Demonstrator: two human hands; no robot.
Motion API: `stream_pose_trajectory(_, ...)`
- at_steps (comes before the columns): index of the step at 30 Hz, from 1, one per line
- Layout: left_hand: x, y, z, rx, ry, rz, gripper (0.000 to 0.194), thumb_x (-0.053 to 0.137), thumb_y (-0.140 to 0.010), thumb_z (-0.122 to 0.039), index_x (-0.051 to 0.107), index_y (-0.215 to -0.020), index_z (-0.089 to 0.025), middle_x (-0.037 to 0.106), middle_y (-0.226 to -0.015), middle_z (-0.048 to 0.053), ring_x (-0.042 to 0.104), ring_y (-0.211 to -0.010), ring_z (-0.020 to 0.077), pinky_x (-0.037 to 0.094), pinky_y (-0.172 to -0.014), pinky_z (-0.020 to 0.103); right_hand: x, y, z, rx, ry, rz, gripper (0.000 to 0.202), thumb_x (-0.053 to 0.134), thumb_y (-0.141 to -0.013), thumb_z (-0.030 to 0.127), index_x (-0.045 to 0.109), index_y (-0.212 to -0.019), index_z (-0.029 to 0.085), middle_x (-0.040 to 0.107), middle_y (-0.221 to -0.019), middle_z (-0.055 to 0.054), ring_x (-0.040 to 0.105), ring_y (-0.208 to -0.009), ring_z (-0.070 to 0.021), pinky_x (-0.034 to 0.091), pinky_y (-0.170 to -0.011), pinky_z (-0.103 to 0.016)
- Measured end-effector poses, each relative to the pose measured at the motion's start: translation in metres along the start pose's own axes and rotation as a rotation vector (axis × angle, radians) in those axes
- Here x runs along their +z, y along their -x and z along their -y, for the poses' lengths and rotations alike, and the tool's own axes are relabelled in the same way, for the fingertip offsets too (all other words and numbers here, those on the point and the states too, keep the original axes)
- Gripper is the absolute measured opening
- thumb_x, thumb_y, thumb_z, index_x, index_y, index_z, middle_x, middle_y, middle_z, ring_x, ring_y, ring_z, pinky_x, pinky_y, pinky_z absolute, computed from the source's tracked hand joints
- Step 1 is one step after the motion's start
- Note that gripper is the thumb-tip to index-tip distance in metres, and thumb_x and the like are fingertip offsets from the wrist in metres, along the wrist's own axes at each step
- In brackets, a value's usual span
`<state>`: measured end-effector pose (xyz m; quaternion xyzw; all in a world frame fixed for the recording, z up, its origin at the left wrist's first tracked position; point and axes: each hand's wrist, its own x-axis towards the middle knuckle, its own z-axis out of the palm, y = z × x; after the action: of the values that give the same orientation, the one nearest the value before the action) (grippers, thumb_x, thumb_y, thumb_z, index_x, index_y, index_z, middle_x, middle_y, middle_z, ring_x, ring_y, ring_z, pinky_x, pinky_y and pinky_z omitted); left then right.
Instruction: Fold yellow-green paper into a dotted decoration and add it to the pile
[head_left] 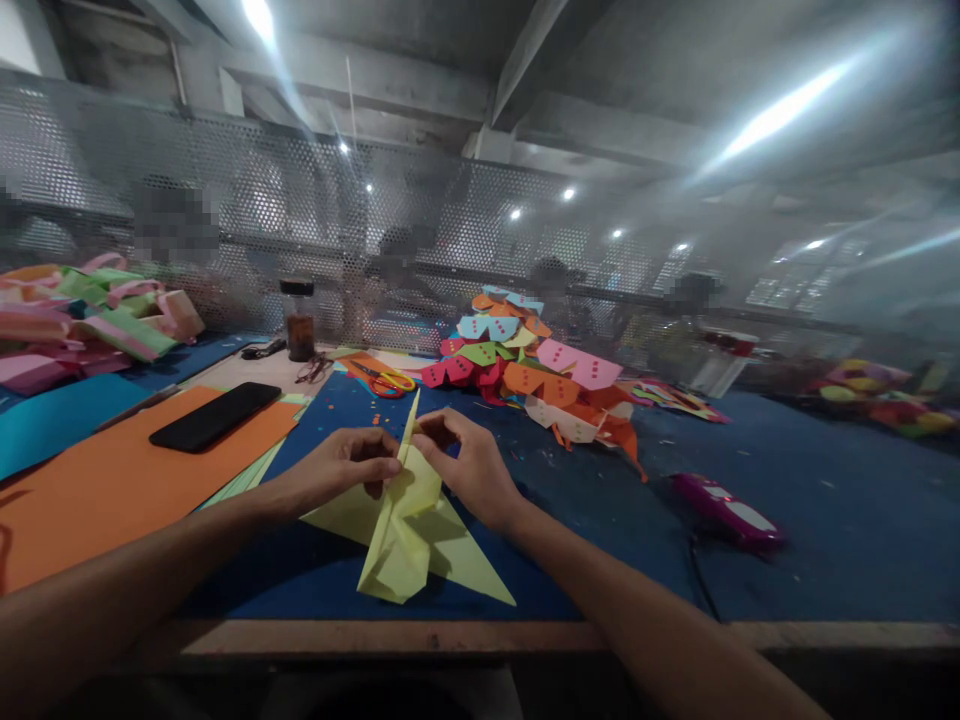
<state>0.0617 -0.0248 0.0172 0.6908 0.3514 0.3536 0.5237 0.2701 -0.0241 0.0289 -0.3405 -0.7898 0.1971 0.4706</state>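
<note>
A folded piece of yellow paper (pixel 409 520) lies near the table's front edge, its narrow pointed tip directed away from me and its wide flaps spread toward me. My left hand (pixel 365 460) pinches the left side of the narrow part between thumb and fingers. On the other side, my right hand (pixel 469 455) has its fingers closed on the paper close to the tip. Orange-handled scissors (pixel 390 380) rest just beyond the hands.
Orange sheets (pixel 135 490) with a black phone (pixel 216 416) lie left, a jar (pixel 300 325) behind them. Colourful folded papers (pixel 540 370) are piled beyond my right hand. A purple corded tool (pixel 727 512) lies right. People sit behind a mesh screen (pixel 465 220).
</note>
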Motion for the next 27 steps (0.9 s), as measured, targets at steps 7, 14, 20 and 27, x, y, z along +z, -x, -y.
stream_pose_trajectory(7, 0.001, -0.005, 0.007, 0.037, 0.022, -0.114, 0.032, 0.07, -0.08, -0.048, 0.062, -0.072, -0.017, 0.058, -0.062, -0.003, 0.053, -0.059, 0.012, 0.041, -0.062, 0.026, 0.005, 0.001, -0.004, 0.051, -0.057, 0.091, 0.008, 0.064, -0.089, 0.026, 0.067, -0.091, 0.018, 0.071, -0.085, -0.001, 0.064, -0.076, -0.0146, 0.05, -0.071, -0.026)
stream_pose_trajectory(14, 0.001, -0.006, 0.005, -0.005, -0.028, -0.127, 0.03, 0.069, -0.076, -0.046, 0.061, -0.069, -0.018, 0.056, -0.062, -0.003, 0.05, -0.059, 0.0125, 0.038, -0.057, 0.025, 0.001, 0.0, 0.004, 0.109, -0.096, 0.121, 0.017, 0.063, -0.092, 0.035, 0.066, -0.091, 0.018, 0.068, -0.082, 0.0, 0.061, -0.075, -0.0141, 0.047, -0.071, -0.025)
stream_pose_trajectory(20, 0.003, -0.003, -0.001, -0.024, -0.071, -0.088, 0.029, 0.07, -0.074, -0.043, 0.06, -0.066, -0.018, 0.055, -0.06, -0.003, 0.049, -0.059, 0.0127, 0.038, -0.06, 0.026, 0.001, -0.002, 0.001, 0.162, -0.136, 0.099, 0.02, 0.061, -0.093, 0.036, 0.062, -0.082, 0.019, 0.062, -0.072, 0.002, 0.06, -0.068, -0.0139, 0.046, -0.067, -0.026)
stream_pose_trajectory(27, 0.006, -0.005, -0.003, -0.003, -0.027, -0.083, 0.029, 0.071, -0.076, -0.045, 0.063, -0.072, -0.017, 0.058, -0.066, -0.003, 0.053, -0.063, 0.0127, 0.042, -0.064, 0.027, 0.004, -0.002, 0.0, 0.134, -0.135, 0.122, 0.018, 0.062, -0.091, 0.033, 0.061, -0.079, 0.019, 0.064, -0.072, 0.002, 0.061, -0.068, -0.0138, 0.048, -0.068, -0.027)
